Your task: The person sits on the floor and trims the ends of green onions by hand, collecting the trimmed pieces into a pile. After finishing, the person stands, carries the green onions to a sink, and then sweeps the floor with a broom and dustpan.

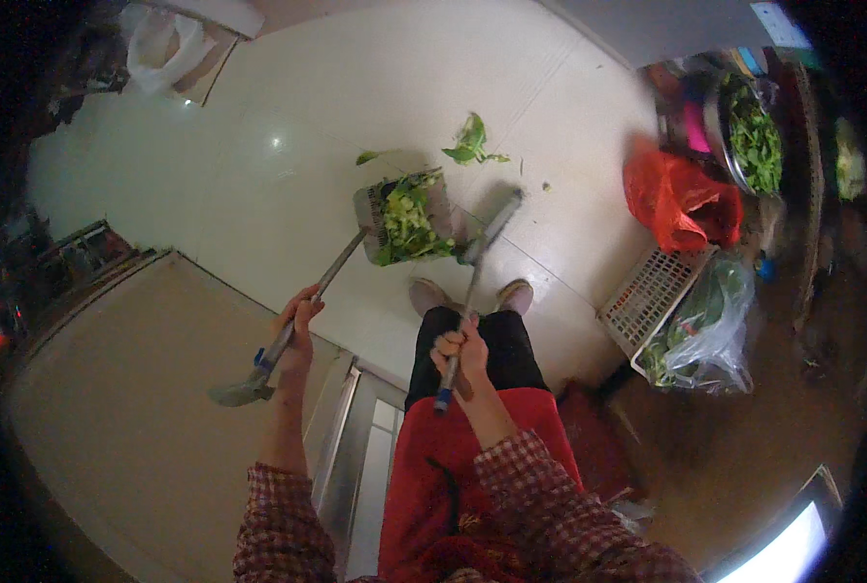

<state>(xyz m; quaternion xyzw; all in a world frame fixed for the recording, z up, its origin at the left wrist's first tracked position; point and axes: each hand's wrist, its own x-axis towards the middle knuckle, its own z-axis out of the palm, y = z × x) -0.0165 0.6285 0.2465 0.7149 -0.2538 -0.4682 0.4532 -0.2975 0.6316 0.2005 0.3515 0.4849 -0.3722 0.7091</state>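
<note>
My left hand (299, 321) is wrapped around the long handle of a dustpan (366, 205). The pan rests on the pale tiled floor and holds a heap of green leaf scraps (408, 220). In my right hand (464, 351) is the handle of a broom (494, 224), whose narrow grey head is at the right of the pan, slightly blurred. Beyond the pan a clump of green leaves (468, 142) lies on the tiles. One small leaf (368, 157) is near the pan's far left corner.
At the right stand a plastic crate (652, 295), a red plastic bag (666, 197), a clear bag of greens (717, 328) and a metal basin with leafy greens (755, 138). A beige tabletop (142, 408) fills the lower left. A white bag (164, 51) hangs at the upper left.
</note>
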